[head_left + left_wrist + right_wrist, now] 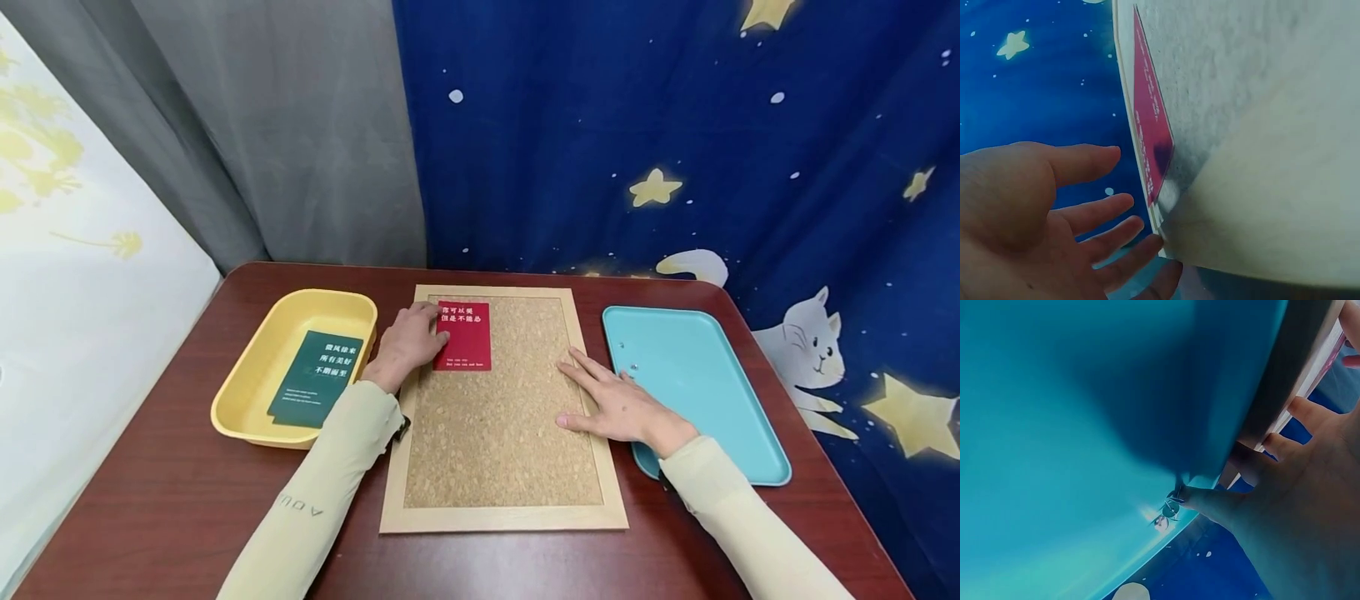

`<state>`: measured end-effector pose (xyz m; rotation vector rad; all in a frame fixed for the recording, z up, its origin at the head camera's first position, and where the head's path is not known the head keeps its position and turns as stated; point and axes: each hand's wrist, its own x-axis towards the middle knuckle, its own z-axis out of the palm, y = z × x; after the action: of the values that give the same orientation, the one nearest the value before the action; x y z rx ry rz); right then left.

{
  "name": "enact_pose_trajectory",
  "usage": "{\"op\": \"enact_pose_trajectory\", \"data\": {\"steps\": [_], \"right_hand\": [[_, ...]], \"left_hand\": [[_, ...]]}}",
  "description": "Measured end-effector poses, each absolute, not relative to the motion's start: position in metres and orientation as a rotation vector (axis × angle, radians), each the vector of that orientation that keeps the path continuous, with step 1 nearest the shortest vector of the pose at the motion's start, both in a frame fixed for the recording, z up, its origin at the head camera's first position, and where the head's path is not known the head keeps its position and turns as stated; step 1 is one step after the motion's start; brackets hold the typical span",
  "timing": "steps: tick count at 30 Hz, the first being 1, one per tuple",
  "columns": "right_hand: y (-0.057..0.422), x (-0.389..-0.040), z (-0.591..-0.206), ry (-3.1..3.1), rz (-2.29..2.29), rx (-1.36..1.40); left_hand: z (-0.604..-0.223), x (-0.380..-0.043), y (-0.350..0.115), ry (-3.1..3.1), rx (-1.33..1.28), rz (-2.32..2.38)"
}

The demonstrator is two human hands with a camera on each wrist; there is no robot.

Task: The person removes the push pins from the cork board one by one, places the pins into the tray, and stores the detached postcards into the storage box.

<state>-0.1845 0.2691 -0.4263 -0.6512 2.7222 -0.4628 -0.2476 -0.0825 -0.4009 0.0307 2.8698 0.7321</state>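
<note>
A red card [465,343] with white lettering lies at the upper left of a wood-framed cork board [502,450]. My left hand [408,343] reaches over the board's left edge, its fingertips and thumb at the card's left side. In the left wrist view the left hand [1041,219] shows straight, spread fingers beside the card [1152,125]. My right hand [618,408] lies spread across the right side of the board's frame. One finger of that hand [1310,506] touches small shiny pins [1170,509] in the teal tray [1054,456], as the right wrist view shows.
A yellow basin [225,408] holding dark green cards [318,379] stands left of the board. The teal tray [705,358] is on the right. Grey and blue curtains [570,150] hang behind the table's [165,475] far edge; a white patterned wall stands at left.
</note>
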Motion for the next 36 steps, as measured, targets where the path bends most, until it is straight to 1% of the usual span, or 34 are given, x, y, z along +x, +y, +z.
{"op": "enact_pose_trajectory", "data": {"steps": [10,18,24,36], "right_hand": [[0.267,-0.182,-0.430,2.710,-0.481,-0.655],[0.267,-0.184,-0.426,2.723,-0.491,-0.647],[0.269,-0.182,-0.429,2.720,-0.490,-0.647],[0.269,-0.182,-0.428,2.729,-0.492,-0.653]], "left_hand": [[-0.412,-0.261,-0.088,2.841,-0.039,0.780],[-0.411,-0.273,-0.091,2.827,-0.017,0.717],[-0.413,-0.275,-0.089,2.785,-0.074,0.723],[-0.413,-0.279,-0.091,2.738,-0.063,0.758]]}}
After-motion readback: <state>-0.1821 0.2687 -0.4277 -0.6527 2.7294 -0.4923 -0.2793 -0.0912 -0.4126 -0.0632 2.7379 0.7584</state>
